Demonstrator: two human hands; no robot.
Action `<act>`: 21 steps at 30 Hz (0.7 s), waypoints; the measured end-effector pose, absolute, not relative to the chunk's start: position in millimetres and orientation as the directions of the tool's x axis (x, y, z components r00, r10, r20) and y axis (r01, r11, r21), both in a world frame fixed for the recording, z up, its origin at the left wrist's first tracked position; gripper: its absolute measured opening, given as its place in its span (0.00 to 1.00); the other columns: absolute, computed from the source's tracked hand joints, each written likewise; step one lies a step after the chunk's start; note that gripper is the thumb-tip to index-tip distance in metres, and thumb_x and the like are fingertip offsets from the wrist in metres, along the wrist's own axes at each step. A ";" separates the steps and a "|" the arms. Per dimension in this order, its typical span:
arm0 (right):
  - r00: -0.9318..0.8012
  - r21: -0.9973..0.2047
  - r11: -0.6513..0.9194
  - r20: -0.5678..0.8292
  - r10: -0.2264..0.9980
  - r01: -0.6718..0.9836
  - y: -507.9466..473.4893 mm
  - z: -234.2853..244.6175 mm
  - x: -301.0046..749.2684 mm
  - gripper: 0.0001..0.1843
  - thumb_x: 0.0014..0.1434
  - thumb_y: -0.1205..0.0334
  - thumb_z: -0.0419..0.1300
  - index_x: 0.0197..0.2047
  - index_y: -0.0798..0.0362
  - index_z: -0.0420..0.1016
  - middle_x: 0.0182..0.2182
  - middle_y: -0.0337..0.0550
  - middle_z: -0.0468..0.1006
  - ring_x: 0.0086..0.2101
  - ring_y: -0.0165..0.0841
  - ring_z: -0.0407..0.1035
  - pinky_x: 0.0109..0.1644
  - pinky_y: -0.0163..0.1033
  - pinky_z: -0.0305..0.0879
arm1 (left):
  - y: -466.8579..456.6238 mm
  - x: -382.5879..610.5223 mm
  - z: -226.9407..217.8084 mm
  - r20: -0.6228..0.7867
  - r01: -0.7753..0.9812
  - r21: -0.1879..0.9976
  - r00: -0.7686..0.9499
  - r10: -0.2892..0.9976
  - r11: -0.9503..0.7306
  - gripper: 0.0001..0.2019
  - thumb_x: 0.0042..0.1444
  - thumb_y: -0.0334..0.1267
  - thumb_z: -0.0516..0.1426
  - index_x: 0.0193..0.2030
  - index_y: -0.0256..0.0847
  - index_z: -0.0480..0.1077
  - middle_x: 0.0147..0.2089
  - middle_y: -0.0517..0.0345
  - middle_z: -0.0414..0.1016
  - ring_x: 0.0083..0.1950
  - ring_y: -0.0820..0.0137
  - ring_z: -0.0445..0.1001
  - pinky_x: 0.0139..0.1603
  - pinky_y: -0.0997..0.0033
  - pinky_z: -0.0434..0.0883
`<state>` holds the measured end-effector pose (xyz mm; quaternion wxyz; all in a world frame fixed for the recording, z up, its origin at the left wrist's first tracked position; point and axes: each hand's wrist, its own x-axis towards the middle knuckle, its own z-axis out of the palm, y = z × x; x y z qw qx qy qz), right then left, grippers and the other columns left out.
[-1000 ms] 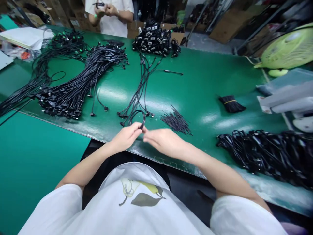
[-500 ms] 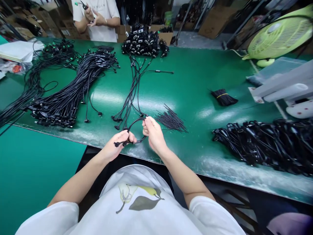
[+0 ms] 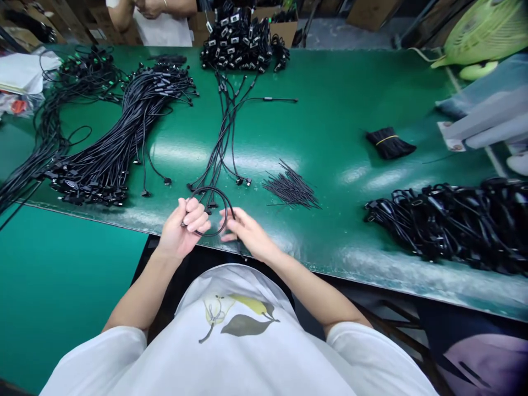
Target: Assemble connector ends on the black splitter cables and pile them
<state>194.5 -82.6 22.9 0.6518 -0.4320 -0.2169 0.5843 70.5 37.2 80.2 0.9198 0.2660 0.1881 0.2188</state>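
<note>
My left hand point(image 3: 185, 226) is closed around one side of a black cable point(image 3: 215, 188) bent into loops above the table's front edge. A small connector end pokes out at the left of that fist. On the loop's right side, my right hand point(image 3: 249, 235) has its fingers loosely curled about the cable, slightly blurred. One cable tail hangs down below the right fingers. Just beyond the hands, several straight cables point(image 3: 225, 132) with small plugs lie on the green table point(image 3: 330, 121). Thin black ties point(image 3: 292, 187) are spread in a loose pile to the right of my right hand.
A thick bundle of cables point(image 3: 136, 118) lies left, with more tangled cables point(image 3: 53, 126) beyond. Coiled cables point(image 3: 237, 41) are heaped at the back, others point(image 3: 449, 225) at right. A banded tie bundle point(image 3: 391, 143) and green fan point(image 3: 487, 33) are right. A co-worker's arms point(image 3: 177, 6) show opposite.
The cable has gone from one open ring to a rounder coil of loops. My left fingers have closed into a fist, while my right hand has moved lower along the loop. The view has tilted down.
</note>
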 end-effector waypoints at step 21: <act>0.334 -0.570 -0.052 0.404 0.852 0.820 -123.5 19.3 282.8 0.15 0.68 0.58 0.51 0.51 0.52 0.74 0.36 0.44 0.77 0.35 0.33 0.71 0.39 0.38 0.66 | 68.3 37.9 98.1 -0.207 -0.358 0.557 0.814 0.543 0.749 0.16 0.67 0.35 0.51 0.58 0.32 0.68 0.19 0.72 0.52 0.14 0.84 0.51 0.15 0.87 0.54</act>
